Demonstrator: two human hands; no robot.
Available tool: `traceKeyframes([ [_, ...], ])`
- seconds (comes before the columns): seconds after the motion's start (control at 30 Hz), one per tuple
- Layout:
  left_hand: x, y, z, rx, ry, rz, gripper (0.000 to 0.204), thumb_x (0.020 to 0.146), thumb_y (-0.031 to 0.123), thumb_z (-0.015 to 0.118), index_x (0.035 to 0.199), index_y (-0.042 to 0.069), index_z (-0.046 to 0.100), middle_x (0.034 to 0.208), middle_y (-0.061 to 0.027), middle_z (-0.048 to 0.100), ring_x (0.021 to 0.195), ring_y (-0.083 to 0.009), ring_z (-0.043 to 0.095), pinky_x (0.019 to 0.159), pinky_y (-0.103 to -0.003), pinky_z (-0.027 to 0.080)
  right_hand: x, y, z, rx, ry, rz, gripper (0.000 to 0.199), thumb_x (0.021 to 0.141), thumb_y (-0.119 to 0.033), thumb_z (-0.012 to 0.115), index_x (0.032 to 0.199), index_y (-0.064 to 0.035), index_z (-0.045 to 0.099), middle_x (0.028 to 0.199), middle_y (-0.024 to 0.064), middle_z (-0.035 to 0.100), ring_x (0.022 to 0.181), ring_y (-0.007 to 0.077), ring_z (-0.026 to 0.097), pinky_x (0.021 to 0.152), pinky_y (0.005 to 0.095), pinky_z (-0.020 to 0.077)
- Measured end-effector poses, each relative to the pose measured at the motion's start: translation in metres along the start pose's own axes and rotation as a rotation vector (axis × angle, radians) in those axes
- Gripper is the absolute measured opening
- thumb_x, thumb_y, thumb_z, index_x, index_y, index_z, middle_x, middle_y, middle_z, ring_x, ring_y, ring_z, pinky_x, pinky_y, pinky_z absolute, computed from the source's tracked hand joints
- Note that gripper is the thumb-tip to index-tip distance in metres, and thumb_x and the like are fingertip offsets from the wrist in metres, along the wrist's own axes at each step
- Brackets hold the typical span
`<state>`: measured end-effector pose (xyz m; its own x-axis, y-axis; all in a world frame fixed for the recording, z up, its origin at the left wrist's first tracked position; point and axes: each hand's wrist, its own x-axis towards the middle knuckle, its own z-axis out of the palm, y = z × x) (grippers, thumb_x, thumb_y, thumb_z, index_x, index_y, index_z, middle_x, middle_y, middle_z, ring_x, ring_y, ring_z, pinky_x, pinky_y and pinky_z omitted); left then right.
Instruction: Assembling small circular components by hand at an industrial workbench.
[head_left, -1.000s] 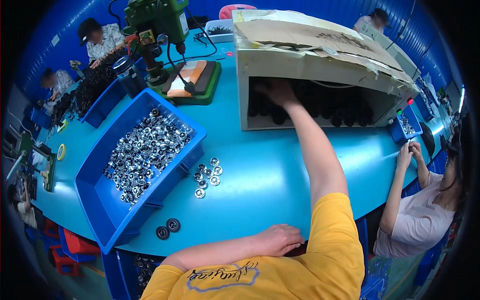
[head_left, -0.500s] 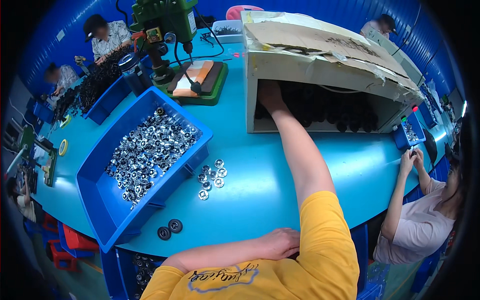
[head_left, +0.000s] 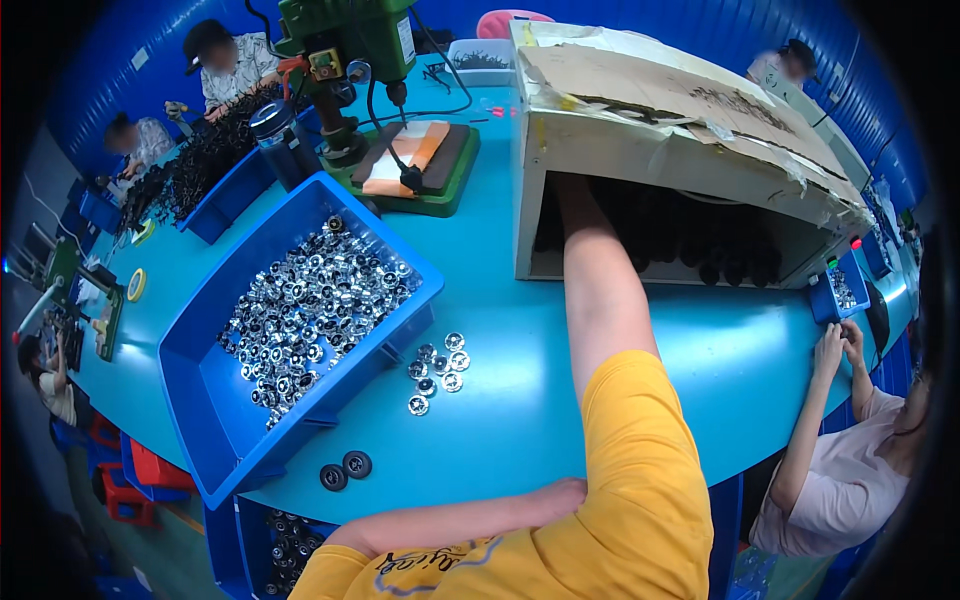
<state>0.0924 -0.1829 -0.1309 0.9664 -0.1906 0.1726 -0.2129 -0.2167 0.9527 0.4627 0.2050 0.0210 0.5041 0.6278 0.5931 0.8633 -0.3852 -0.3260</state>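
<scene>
The cardboard box [head_left: 690, 150] lies on its side in the upper right of the frame, its open face turned toward the person, with dark round parts [head_left: 720, 255] lined up in the shadow inside. The right arm runs straight up from the yellow sleeve [head_left: 640, 470] at lower centre and goes into the left end of that opening; the right hand is hidden inside the box, so whether it is clenched, released or grasping something cannot be told. The left hand [head_left: 560, 497] rests at the lower edge of the turquoise worktop [head_left: 520, 400], near bottom centre, fingers loosely curled and lying against the surface and the yellow sleeve, holding nothing that shows; its forearm stretches leftward along the worktop's rim. Just above that hand, in mid-frame, a small cluster of loose silver rings [head_left: 438, 362] lies on the worktop, and to the lower left two black discs [head_left: 345, 470] sit side by side close to the edge. Left of centre a blue bin [head_left: 215, 420], set at an angle, is filled with shiny metal rings. Behind it, at upper centre, a green bench drill [head_left: 350, 40] stands on a dark base with an orange pad [head_left: 410, 150]. At the right edge another person's hands [head_left: 835, 345] are raised together near a small blue tray [head_left: 838, 290], and more people sit at the upper left.
</scene>
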Motion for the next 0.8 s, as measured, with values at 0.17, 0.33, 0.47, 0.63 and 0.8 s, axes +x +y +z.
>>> traceKeyframes([
  [0.17, -0.002, 0.023, -0.016, -0.028, -0.018, -0.059, 0.038, 0.091, 0.021, 0.062, 0.124, 0.003, 0.068, 0.129, -0.0248, 0.065, 0.116, -0.0435, 0.062, 0.1, -0.046, 0.051, 0.0, -0.006, 0.004, -0.001, -0.004, 0.016, 0.043, 0.096, -0.028, 0.06, 0.132, -0.0044, 0.061, 0.132, 0.0228, 0.063, 0.123, 0.0406, 0.059, 0.107, 0.05, 0.0453],
  [0.33, 0.003, -0.05, 0.024, -0.086, -0.035, -0.089, 0.037, 0.09, 0.019, 0.063, 0.123, 0.003, 0.069, 0.125, -0.0248, 0.066, 0.114, -0.0435, 0.062, 0.097, -0.044, 0.052, 0.01, 0.001, -0.007, -0.001, -0.006, 0.054, 0.044, 0.096, -0.03, 0.06, 0.132, -0.0043, 0.062, 0.132, 0.0228, 0.063, 0.123, 0.0402, 0.06, 0.107, 0.0497, 0.046],
  [0.47, 0.002, -0.015, 0.001, -0.121, -0.033, -0.018, 0.037, 0.09, 0.017, 0.062, 0.123, 0.002, 0.068, 0.126, -0.0236, 0.067, 0.114, -0.0427, 0.062, 0.097, -0.043, 0.051, 0.009, 0.0, -0.003, 0.004, -0.01, 0.06, 0.045, 0.096, -0.032, 0.061, 0.131, -0.0043, 0.062, 0.132, 0.0227, 0.063, 0.123, 0.0399, 0.06, 0.106, 0.0496, 0.0466],
  [0.63, 0.005, -0.057, 0.034, -0.224, 0.008, -0.053, 0.037, 0.095, 0.015, 0.056, 0.129, 0.001, 0.066, 0.135, -0.022, 0.064, 0.122, -0.0389, 0.06, 0.103, -0.041, 0.048, 0.01, 0.009, -0.009, -0.006, -0.005, 0.081, 0.046, 0.096, -0.033, 0.061, 0.131, -0.0042, 0.062, 0.132, 0.0226, 0.063, 0.122, 0.0395, 0.061, 0.105, 0.0494, 0.0473],
  [0.8, 0.007, -0.035, 0.019, -0.232, -0.022, -0.163, 0.039, 0.099, 0.015, 0.053, 0.134, 0.0, 0.063, 0.143, -0.0199, 0.06, 0.128, -0.0359, 0.058, 0.106, -0.041, 0.047, 0.011, 0.008, -0.008, -0.016, 0.015, 0.086, 0.046, 0.095, -0.035, 0.061, 0.13, -0.0042, 0.063, 0.132, 0.0225, 0.064, 0.122, 0.0391, 0.062, 0.105, 0.0492, 0.0481],
])
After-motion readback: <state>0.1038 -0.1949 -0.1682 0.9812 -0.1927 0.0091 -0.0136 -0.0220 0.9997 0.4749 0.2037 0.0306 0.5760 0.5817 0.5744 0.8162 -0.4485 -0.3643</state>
